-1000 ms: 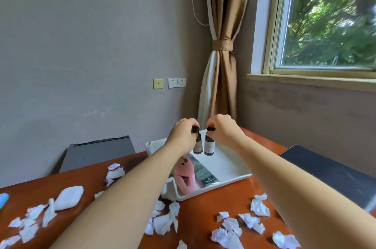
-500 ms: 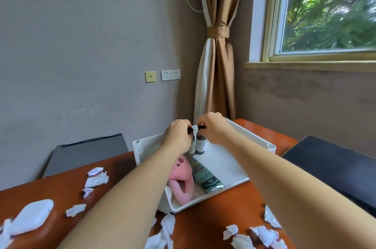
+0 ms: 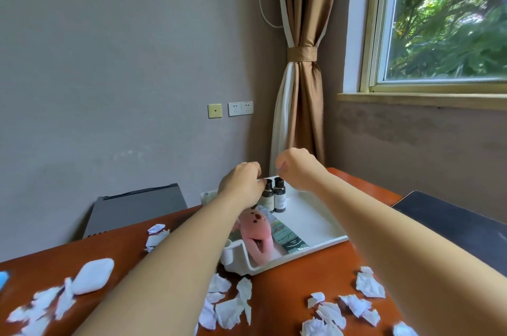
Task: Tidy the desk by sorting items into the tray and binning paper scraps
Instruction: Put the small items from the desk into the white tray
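Observation:
A white tray point(image 3: 310, 215) sits on the brown desk point(image 3: 296, 278) and holds a pink plush toy point(image 3: 255, 234) and a green tube point(image 3: 286, 238). Two small dark bottles stand upright side by side at its far end, the left bottle point(image 3: 267, 198) and the right bottle point(image 3: 279, 197). My left hand point(image 3: 241, 187) has its fingertips on the left bottle's cap. Just above the right bottle, my right hand point(image 3: 296, 168) hovers with loosely curled fingers and holds nothing. Torn white paper scraps point(image 3: 230, 308) lie around the tray.
More scraps point(image 3: 332, 316) lie at the right front, others point(image 3: 41, 308) at the left. A white oval case point(image 3: 92, 276) rests on the left of the desk, with a blue item point(image 3: 2, 279) at the edge. A grey box point(image 3: 137, 206) stands behind the desk, a dark surface point(image 3: 452, 231) to the right.
Both bottles came down into the tray's far end and now stand there. My right hand let go of its bottle and rose. The view shifted.

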Motion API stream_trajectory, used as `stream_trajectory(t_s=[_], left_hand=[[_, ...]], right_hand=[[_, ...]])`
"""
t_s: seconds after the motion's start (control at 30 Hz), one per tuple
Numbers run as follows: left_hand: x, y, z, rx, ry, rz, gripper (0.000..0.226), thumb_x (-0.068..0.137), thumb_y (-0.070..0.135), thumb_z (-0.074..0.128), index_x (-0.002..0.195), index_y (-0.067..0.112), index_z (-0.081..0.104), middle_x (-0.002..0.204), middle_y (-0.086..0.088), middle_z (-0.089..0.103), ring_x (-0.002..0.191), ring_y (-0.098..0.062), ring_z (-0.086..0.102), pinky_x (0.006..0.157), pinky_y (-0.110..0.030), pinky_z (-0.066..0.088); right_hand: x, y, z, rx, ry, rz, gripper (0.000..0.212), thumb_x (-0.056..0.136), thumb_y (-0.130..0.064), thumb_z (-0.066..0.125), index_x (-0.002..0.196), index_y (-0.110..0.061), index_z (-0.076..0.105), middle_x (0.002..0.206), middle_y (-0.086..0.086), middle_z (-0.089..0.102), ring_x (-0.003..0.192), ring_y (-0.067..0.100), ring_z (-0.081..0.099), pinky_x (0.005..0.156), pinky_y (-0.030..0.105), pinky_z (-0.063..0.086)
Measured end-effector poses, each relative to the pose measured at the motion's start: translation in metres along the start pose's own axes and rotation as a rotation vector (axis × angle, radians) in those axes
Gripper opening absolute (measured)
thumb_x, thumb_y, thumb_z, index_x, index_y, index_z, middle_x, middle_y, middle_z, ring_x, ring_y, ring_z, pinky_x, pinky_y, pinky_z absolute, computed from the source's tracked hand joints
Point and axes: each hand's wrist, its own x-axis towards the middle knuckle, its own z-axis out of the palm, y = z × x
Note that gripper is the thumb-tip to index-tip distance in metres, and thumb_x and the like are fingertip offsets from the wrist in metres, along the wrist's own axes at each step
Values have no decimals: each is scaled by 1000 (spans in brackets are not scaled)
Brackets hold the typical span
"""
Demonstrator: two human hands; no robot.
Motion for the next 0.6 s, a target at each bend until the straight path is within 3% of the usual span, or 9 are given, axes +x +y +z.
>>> stream_trajectory(t_s=[0.23,0.43,0.6], left_hand=[[-47,-1,-65,49,-49,70,23,92,28,48,101,11,60,104,-10,63,94,-30,58,82,-39,50],[-108,-12,-120,129,-102,77,21,92,32,47,95,14,59,94,-6,60,92,-29,57,84,-40,49],[-173,-23,-157,162,-125,48,25,94,32,46,107,16,61,107,-4,62,94,-24,58,87,-39,50]], right_hand=[[-35,-48,-45,-54,-98,-38,28,80,-6,42,75,-21,66,82,10,57,77,35,57,71,32,50],[-82,-97,-66,-127,-209,-147,23,90,-16,51,106,-12,68,106,11,67,93,29,62,84,33,53],[-124,-138,-72,-146,-299,-229,24,92,-19,55,113,-15,65,114,7,65,96,27,64,87,33,54]])
